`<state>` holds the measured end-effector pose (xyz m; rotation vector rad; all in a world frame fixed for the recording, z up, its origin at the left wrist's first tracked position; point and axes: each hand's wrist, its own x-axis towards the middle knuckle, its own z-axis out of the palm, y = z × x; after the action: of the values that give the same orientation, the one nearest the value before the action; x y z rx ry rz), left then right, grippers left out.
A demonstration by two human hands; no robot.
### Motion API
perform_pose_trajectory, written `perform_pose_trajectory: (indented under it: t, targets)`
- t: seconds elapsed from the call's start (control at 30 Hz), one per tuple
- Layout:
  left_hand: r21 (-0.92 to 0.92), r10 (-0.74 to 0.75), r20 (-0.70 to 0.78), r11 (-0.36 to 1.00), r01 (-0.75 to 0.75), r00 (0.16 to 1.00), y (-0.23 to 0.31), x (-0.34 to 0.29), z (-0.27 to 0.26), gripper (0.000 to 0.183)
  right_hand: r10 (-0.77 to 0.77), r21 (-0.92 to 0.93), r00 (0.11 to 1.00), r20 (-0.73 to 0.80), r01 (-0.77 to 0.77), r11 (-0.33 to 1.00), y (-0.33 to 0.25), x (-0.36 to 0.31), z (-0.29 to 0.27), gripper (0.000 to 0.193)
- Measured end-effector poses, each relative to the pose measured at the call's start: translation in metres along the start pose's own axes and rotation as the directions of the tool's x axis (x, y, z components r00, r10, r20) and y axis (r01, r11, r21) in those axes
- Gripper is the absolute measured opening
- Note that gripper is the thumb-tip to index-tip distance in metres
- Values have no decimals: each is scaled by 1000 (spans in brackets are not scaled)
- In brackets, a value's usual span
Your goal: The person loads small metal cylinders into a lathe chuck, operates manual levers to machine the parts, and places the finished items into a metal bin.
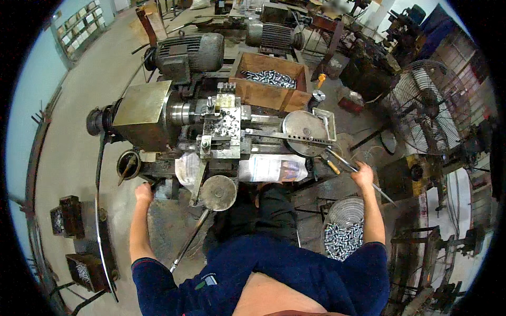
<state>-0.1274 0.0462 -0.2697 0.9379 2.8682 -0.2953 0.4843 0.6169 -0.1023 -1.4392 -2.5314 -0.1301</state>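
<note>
My right hand (pixel 362 175) is closed around a long, thin metal rod (pixel 378 190), which slants from beside the round plate (pixel 304 131) down to the right. A yellow-handled tool (pixel 333 167) lies close to that hand. On the other side, my left hand (pixel 144 193) is closed at the front left edge of the lathe-like machine (pixel 142 116), below a round black pot (pixel 128 164) with a stick in it. What its fingers grip is hidden. Between my hands is the machine's metal carriage (pixel 224 129), strewn with dark bits.
A wooden box (pixel 269 97) of small metal parts stands behind the carriage. By my right arm is a basket (pixel 348 208) of similar parts. A round disc (pixel 219 193) on a lever is before my lap. A caged fan (pixel 429 108) stands at right, metal bins (pixel 87 271) at left.
</note>
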Motion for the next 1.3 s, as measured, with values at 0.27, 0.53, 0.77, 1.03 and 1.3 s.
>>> perform_pose_trajectory:
  t: [0.27,0.53,0.77,1.03,1.3]
  targets:
    - [-510,80,217,859,43,973,28,-97,-81,39,487,-264,833,264,-423,867,75,-51,49,36]
    - [-847,322,323,517,120,890,148,-217,-161,39,183,42,949,258,-200,979,-14,-190,34,29]
    - [-690,290,151,715,-109,945,158,-205,-149,24,252,296,869,426,-397,869,-85,-211,5,34]
    - [-745,298,107,656,-123,949,154,-203,-137,23,138,225,881,452,-262,939,-56,-207,30,30]
    - [-703,311,313,711,-1,897,159,-203,-162,25,488,-302,811,321,-401,865,65,-91,34,37]
